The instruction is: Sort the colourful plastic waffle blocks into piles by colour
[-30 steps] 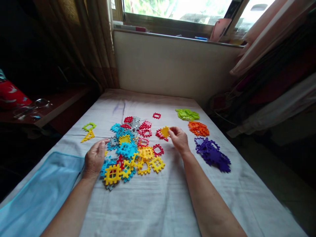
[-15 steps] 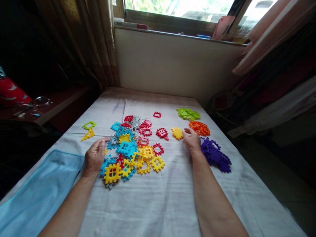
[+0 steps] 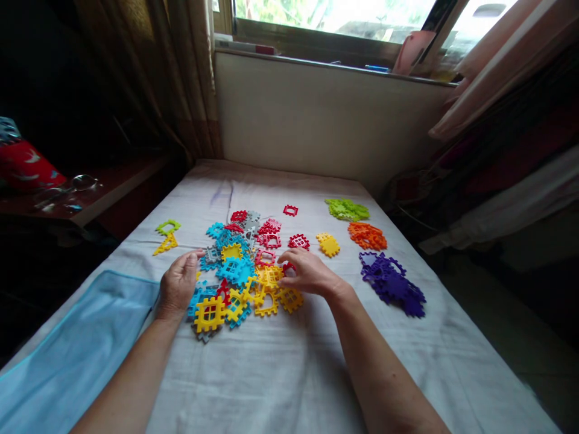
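Several yellow pieces (image 3: pixel 268 302) in the mixed pile (image 3: pixel 235 269), toward the sheet (image 3: pixel 253 380)'s left edge, lie by the right hand (image 3: pixel 312 274), its thumb and fingers apart; I cannot tell whether the left hand (image 3: pixel 178 282) grips anything. Lifting one piece by its rim should spare overlapping neighbours.

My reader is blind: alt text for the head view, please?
A person's right hand is at yellow pieces in a mixed pile of notched shapes on a sheet; the left hand is at the pile's left edge. Green, orange and purple piles lie to the right.
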Action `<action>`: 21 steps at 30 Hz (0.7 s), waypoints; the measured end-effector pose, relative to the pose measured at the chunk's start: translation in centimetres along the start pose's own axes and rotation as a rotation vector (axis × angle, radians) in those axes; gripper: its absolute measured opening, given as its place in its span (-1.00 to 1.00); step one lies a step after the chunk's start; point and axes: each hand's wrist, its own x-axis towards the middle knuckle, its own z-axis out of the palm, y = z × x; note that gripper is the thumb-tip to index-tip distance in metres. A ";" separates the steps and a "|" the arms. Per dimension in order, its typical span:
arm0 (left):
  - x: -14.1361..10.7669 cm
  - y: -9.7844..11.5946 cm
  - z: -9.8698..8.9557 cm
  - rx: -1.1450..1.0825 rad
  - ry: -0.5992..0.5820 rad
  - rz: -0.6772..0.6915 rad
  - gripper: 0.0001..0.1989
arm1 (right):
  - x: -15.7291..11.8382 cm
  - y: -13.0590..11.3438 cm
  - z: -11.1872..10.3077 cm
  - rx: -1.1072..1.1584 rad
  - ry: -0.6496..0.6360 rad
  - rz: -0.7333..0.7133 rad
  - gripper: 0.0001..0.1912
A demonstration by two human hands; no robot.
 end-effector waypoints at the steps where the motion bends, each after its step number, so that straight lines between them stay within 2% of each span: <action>1: 0.0 -0.1 0.0 0.002 0.000 0.003 -0.49 | 0.1 -0.3 0.3 -0.035 -0.020 -0.020 -0.60; 4: 0.0 -0.2 0.0 -0.001 0.000 0.007 -0.49 | 0.3 -0.6 1.1 -0.114 -0.050 -0.043 -0.53; 7: 0.0 -0.3 0.0 -0.009 -0.005 0.002 -0.49 | 0.4 -0.6 1.5 -0.133 -0.042 -0.044 -0.59; 11: 0.0 -0.2 0.0 -0.006 0.001 -0.006 -0.50 | 0.2 0.1 0.6 -0.035 -0.019 -0.033 -0.60; 13: 0.0 -0.1 0.0 -0.005 0.002 -0.006 -0.51 | -0.1 1.3 -0.3 0.018 0.031 0.020 -0.62; 15: 0.0 0.0 0.0 -0.013 0.000 -0.005 -0.51 | -0.5 3.0 -1.1 0.013 0.130 0.146 -0.64; 19: 0.0 0.1 -0.1 -0.026 -0.008 -0.015 -0.52 | -1.6 7.2 -1.7 -0.129 0.363 0.564 -0.61; 21: 0.0 0.1 -0.1 -0.025 -0.010 -0.019 -0.52 | -2.0 8.9 -1.5 -0.183 0.411 0.745 -0.58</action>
